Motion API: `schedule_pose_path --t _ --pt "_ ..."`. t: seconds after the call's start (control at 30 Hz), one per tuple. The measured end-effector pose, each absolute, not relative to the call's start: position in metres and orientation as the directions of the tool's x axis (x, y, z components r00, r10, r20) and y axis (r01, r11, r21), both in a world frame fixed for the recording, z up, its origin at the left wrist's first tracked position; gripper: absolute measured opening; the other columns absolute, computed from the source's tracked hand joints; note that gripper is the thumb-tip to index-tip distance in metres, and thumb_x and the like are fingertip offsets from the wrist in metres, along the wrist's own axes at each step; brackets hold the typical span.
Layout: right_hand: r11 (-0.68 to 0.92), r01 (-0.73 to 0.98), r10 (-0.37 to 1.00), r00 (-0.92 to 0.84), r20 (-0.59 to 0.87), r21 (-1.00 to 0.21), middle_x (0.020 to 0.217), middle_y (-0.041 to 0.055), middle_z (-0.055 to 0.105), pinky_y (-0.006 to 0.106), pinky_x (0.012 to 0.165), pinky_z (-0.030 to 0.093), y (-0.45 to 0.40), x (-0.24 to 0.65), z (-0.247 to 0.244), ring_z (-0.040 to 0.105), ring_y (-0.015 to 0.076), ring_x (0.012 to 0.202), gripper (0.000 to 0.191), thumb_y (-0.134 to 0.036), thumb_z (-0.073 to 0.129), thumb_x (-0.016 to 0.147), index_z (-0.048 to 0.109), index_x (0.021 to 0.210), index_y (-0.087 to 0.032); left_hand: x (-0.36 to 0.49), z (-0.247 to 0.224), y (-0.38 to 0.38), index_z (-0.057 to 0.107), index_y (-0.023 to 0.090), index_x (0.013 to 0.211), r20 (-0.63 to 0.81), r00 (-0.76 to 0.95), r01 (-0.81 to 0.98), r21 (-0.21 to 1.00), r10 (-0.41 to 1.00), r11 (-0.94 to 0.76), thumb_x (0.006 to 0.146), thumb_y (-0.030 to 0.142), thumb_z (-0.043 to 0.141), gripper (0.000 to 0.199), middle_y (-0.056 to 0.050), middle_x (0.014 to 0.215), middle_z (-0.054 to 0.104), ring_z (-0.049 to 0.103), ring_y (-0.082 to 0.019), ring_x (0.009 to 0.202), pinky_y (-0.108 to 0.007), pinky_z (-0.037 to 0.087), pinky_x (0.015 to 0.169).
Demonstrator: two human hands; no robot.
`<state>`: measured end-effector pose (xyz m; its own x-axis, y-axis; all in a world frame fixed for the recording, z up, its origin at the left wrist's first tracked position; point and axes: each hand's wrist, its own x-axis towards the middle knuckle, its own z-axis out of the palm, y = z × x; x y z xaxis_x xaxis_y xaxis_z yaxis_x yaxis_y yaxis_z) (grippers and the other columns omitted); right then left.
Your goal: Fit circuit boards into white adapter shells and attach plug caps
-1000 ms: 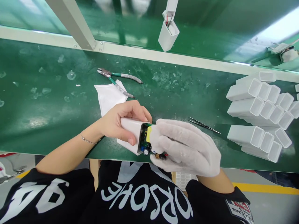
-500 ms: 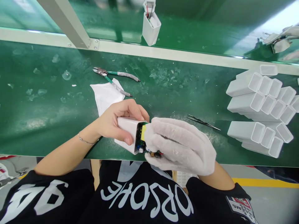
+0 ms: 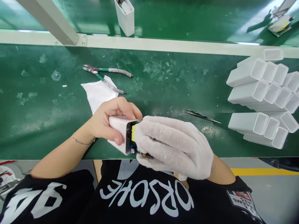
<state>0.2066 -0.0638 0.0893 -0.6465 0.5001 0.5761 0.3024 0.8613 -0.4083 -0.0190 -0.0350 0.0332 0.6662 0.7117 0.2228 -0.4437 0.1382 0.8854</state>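
My bare left hand is wrapped round a white plastic casing whose open end faces right. A circuit board with a yellow part and small dark components sits partly inside that opening. My right hand, in a whitish glove, grips the board's outer end, its fingers closed over most of it. How deep the board reaches into the casing is hidden. Behind my left hand lie a white cloth and green-handled cutting pliers, one handle resting over the cloth.
Black tweezers lie right of centre. Several empty white casings are stacked at the right. Beyond the pale rail stand another white casing and, far right, a board with a yellow part.
The view has shifted somewhat. Both hands and the casing appear further left. Slightly less of the board shows between the casing and my gloved right hand.
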Motion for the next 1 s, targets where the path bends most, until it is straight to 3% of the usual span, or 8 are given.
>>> schedule_pose_path --t 0.2,0.6,0.77,1.0 --pt "0.835 0.326 0.538 -0.655 0.530 -0.444 0.106 0.0046 0.078 0.028 0.091 0.065 -0.0655 0.2068 0.0917 0.072 0.0156 0.103 0.010 -0.019 0.061 0.096 0.069 0.101 -0.015 -0.0175 0.0337 -0.0338 0.064 0.016 0.104 0.208 0.648 -0.424 0.897 0.733 0.121 0.079 0.034 0.084 0.037 -0.005 0.100 0.071 0.071 -0.014 0.080 -0.023 0.059 0.064" --pt "0.833 0.352 0.547 -0.641 0.537 -0.427 0.109 0.0063 0.077 0.026 0.083 0.067 -0.0673 0.2061 0.0883 0.072 0.0147 0.101 0.017 -0.018 0.061 0.096 0.066 0.111 -0.011 -0.0170 0.0350 -0.0358 0.064 0.015 0.101 0.192 0.629 -0.413 0.904 0.753 0.115 0.079 0.036 0.084 0.037 -0.005 0.098 0.071 0.071 -0.014 0.078 -0.023 0.059 0.063" --pt "0.813 0.321 0.563 -0.648 0.514 -0.486 0.113 0.0040 0.076 0.024 0.088 0.065 -0.0681 0.2064 0.0888 0.068 0.0128 0.108 0.015 -0.016 0.061 0.096 0.066 0.110 -0.013 -0.0162 0.0345 -0.0363 0.062 0.016 0.102 0.187 0.635 -0.412 0.903 0.750 0.124 0.081 0.037 0.082 0.036 -0.004 0.100 0.070 0.071 -0.013 0.081 -0.023 0.060 0.066" --pt "0.817 0.356 0.567 -0.638 0.521 -0.453 0.111 0.0057 0.076 0.025 0.086 0.066 -0.0678 0.2061 0.0886 0.070 0.0155 0.105 0.018 -0.019 0.062 0.095 0.067 0.111 -0.013 -0.0150 0.0332 -0.0369 0.062 0.018 0.100 0.192 0.619 -0.406 0.909 0.762 0.100 0.080 0.039 0.083 0.036 -0.003 0.096 0.069 0.069 -0.012 0.077 -0.022 0.059 0.063"
